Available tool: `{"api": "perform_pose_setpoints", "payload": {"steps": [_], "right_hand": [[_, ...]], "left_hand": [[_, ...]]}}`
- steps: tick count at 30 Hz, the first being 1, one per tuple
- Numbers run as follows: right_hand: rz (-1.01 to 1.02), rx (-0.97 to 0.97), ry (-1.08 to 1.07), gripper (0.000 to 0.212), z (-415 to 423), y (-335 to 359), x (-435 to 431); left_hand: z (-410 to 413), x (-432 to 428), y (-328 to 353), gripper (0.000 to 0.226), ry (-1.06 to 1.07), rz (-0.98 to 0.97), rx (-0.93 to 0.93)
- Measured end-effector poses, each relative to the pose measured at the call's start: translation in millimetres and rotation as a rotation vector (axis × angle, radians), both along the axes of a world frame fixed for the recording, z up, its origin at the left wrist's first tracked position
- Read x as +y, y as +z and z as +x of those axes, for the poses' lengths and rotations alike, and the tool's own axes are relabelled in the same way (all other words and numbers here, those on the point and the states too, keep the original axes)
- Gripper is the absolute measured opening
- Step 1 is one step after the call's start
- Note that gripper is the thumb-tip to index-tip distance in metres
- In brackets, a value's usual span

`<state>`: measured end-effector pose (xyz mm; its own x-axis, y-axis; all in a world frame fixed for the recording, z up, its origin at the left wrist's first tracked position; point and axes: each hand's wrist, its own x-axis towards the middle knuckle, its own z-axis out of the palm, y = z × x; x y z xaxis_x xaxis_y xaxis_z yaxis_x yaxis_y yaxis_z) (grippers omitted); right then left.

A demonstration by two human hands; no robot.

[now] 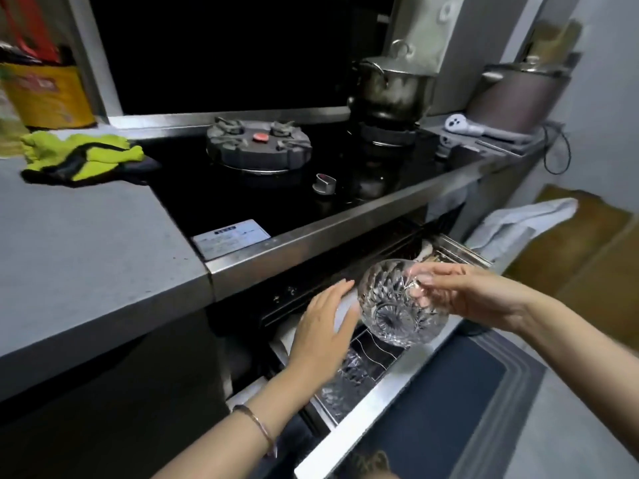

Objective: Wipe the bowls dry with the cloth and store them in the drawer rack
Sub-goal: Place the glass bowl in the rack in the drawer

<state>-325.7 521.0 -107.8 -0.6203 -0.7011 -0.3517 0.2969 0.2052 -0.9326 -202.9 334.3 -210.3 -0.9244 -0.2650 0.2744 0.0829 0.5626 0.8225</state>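
We noted the right hand (pixel 463 295), its grip pinched on the rim of the glass bowl (pixel 394 305). The bowl hung tilted directly above the drawer rack (pixel 383 392). The left hand (pixel 321 330) lay flat alongside, apparently just clear of it.

Home kitchen, we judge. We see black glass gas hob (pixel 311 202) set in grey countertop (pixel 86 243), cast burner (pixel 258 146) with control knob (pixel 325 184) in front. Lidded steel pot (pixel 390 88) on rear burner, second pot (pixel 515 98) on side ledge. Green cloth (pixel 83 157) on counter. Below hob, pull-out drawer rack (pixel 377 397) with wire dividers, glass bowl (pixel 390 305) above it. Dark mat (pixel 449 402) on floor.
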Motion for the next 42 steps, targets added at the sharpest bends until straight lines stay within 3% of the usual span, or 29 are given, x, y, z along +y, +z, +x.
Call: {"api": "perform_pose_setpoints", "payload": {"steps": [5, 12, 18, 25, 28, 31, 35, 39, 42], "right_hand": [[0.099, -0.115, -0.099, 0.037, -45.8, -59.6, -13.0], [0.3, -0.191, -0.062, 0.019, -88.4, -125.2, -35.6], [0.48, -0.166, 0.032, 0.069, -109.6, -170.9, -40.6], [0.646, -0.199, 0.176, 0.086, -130.2, -203.0, -52.3], [0.687, -0.227, 0.223, 0.076, -137.1, -216.1, -58.7], [0.68, -0.291, 0.262, 0.046, -133.4, -222.4, -68.4], [0.705, -0.355, 0.342, 0.023, -126.2, -236.2, -80.2], [0.736, -0.342, 0.4, 0.024, -122.2, -248.2, -84.3], [0.747, -0.317, 0.404, 0.014, -121.5, -251.2, -83.1]], "left_hand": [[-35.8, -8.1, -94.1, 0.058, 0.042, -0.288, -0.268], [-50.6, -9.2, -159.7, 0.082, 0.107, -0.433, -0.35], [-60.1, -6.8, -170.1, 0.083, 0.137, -0.483, -0.46], [-60.7, -5.5, -170.8, 0.084, 0.106, -0.523, -0.526], [-61.4, -4.6, -169.5, 0.084, 0.092, -0.529, -0.535], [-62.2, -5.7, -170.3, 0.089, 0.086, -0.555, -0.54], [-62.1, -5.3, -170.0, 0.09, 0.076, -0.579, -0.553], [-62.4, -5.5, -171.0, 0.09, 0.077, -0.569, -0.556], [-62.6, -5.3, -171.4, 0.089, 0.076, -0.578, -0.558]]}}
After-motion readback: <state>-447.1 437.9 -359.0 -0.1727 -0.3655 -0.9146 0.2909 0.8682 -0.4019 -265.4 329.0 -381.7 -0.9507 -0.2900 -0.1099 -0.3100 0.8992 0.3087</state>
